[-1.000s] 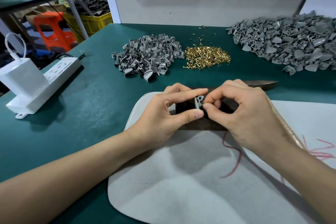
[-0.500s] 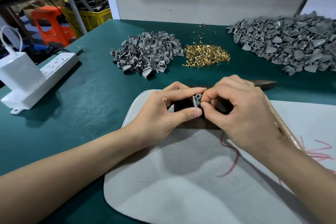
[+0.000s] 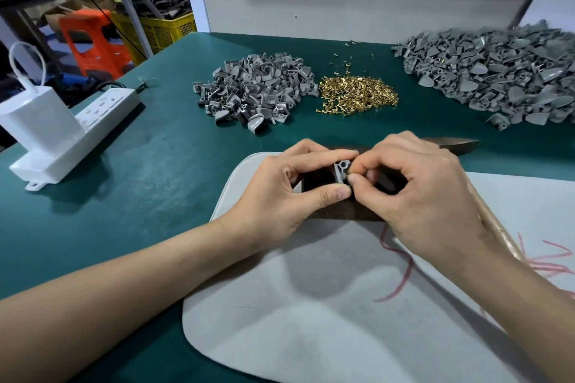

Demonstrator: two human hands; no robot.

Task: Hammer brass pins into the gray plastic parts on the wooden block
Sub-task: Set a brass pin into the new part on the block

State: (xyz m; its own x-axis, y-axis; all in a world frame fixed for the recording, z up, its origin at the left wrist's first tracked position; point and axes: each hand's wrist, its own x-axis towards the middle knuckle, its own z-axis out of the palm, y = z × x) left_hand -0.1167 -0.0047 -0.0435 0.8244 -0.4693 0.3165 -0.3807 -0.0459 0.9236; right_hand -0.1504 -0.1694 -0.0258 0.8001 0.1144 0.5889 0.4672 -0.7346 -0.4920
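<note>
gray plastic part (image 3: pixel 341 172) upright on wooden block (image 3: pixel 336 211).

matt gray plastic part (image 3: pixel 341 172), shiny brass pins (image 3: pixel 357 96), dark wood block (image 3: pixel 342 211), fuzzy gray felt pad (image 3: pixel 311 320), matt green tabletop (image 3: pixel 140 180)

Green table (image 3: pixel 155 183) with mat (image 3: pixel 311 329), parts (image 3: pixel 252 93), pins (image 3: pixel 357 96)

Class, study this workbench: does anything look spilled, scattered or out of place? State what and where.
Yes. A few stray brass pins lie scattered on the green table just beyond the main brass pin pile, apart from the heap. Also, red scribbles mark the gray mat toward its right side.
</note>
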